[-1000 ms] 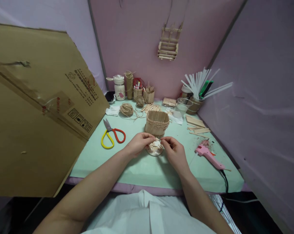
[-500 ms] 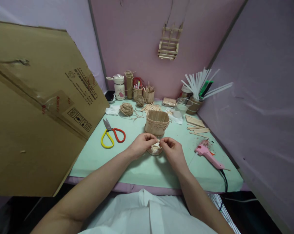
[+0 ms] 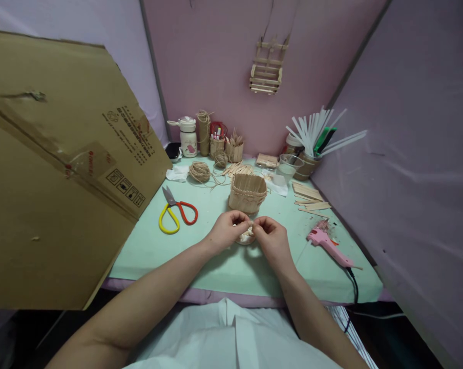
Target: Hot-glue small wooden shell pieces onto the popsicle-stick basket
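Both my hands meet over a small round container (image 3: 246, 239) that holds pale, cream-coloured pieces too small to identify. My left hand (image 3: 230, 229) is closed, thumb and fingertips pinched together. Opposite it, my right hand (image 3: 270, 234) is pinched as well, its fingertips almost touching the left ones. A tiny pale bit seems to be between the fingertips, but its kind cannot be made out. Just behind the hands stands a wooden-stick basket (image 3: 248, 196) with a braided band round its rim.
Scissors (image 3: 172, 207) lie open on the left, before a twine ball (image 3: 199, 172). A pink glue gun (image 3: 329, 247) with a black cord rests at right, near wooden sticks (image 3: 307, 192). Glue sticks (image 3: 312, 130) stand behind. A large cardboard sheet (image 3: 62, 179) leans at left.
My fingertips have drawn closer together over the container, the left hand shifting slightly right. Everything else on the table stays in place.
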A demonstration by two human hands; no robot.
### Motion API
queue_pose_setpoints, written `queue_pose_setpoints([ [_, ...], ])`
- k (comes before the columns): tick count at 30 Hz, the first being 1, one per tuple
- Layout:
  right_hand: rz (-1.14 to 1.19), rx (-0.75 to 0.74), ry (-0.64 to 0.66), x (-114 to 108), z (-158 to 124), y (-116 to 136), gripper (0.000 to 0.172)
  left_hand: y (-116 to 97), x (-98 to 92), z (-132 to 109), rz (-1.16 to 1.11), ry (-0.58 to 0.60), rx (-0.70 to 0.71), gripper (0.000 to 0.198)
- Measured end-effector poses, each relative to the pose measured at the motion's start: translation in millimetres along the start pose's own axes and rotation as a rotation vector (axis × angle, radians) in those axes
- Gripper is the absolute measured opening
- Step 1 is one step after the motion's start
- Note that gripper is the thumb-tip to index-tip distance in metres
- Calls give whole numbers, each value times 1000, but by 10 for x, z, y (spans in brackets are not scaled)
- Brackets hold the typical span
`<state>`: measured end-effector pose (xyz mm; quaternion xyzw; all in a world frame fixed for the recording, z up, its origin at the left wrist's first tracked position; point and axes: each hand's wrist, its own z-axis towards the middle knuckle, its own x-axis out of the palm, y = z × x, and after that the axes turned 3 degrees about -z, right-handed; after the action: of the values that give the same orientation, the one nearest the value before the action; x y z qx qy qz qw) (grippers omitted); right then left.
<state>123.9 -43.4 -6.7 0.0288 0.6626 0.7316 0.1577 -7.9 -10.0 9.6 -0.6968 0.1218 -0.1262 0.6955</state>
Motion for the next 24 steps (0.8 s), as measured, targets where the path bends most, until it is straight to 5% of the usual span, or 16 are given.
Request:
queue_pose_setpoints([
  [14,7,22,12,-50,17,-53,12,17,-83,42,-147,42,-158,31],
  [24,9,32,2,-65,2,-49,16,13,-163,87,-42,-85,-58,22],
])
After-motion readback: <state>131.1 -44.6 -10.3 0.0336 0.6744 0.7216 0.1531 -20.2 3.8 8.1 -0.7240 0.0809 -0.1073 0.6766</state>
